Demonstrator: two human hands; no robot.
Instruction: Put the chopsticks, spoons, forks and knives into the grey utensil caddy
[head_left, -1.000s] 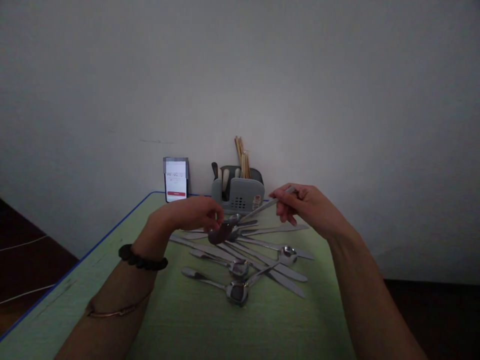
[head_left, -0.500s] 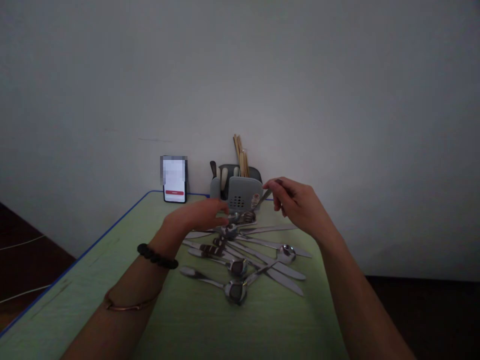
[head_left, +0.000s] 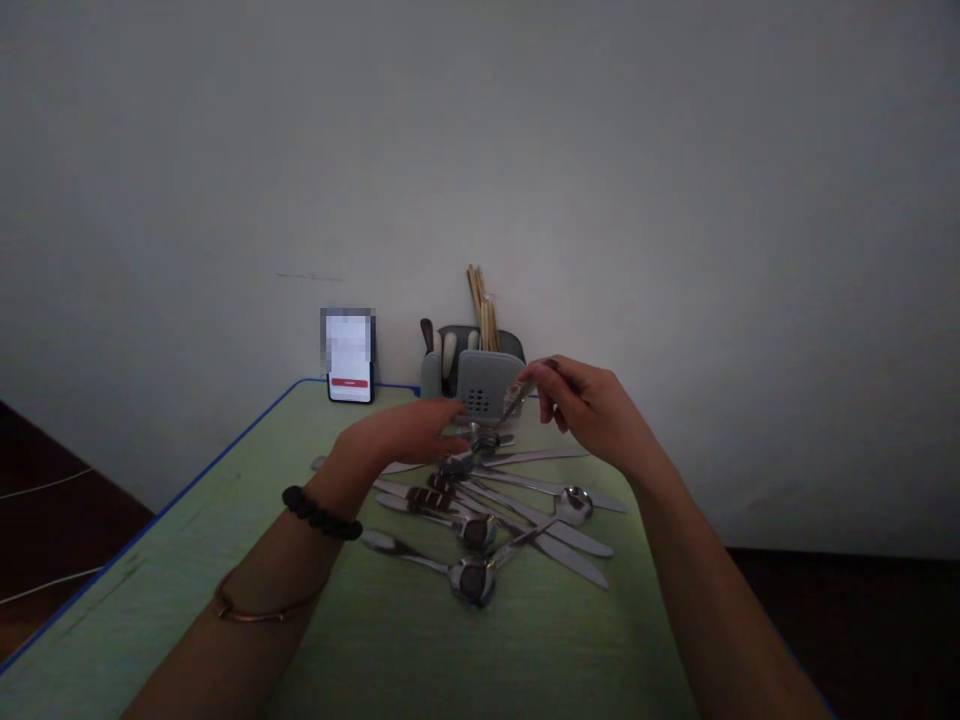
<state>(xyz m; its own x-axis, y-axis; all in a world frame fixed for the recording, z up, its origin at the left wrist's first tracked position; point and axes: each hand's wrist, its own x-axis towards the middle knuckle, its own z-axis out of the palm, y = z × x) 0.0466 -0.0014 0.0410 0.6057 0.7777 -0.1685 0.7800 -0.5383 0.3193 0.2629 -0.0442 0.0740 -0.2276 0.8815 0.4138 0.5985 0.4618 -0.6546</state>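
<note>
My right hand pinches the upper handle of a metal fork, which slants down to the left with its tines low over the cutlery. My left hand is open, thumb and fingers apart, beside the fork's tines; I cannot tell whether it touches them. Below both hands lies a loose pile of metal cutlery. It includes a spoon at the front, another spoon at the right, and several table knives such as this knife. Some pieces under my left hand are partly hidden.
A grey cutlery holder stands against the wall, with wooden chopsticks and several dark and white handles in it. To its left a phone with a lit screen leans upright. The green table has a blue edge.
The fork has moved slightly left and down with my right hand, its tines now nearer my left hand. My left hand has shifted slightly right. The pile looks much the same.
</note>
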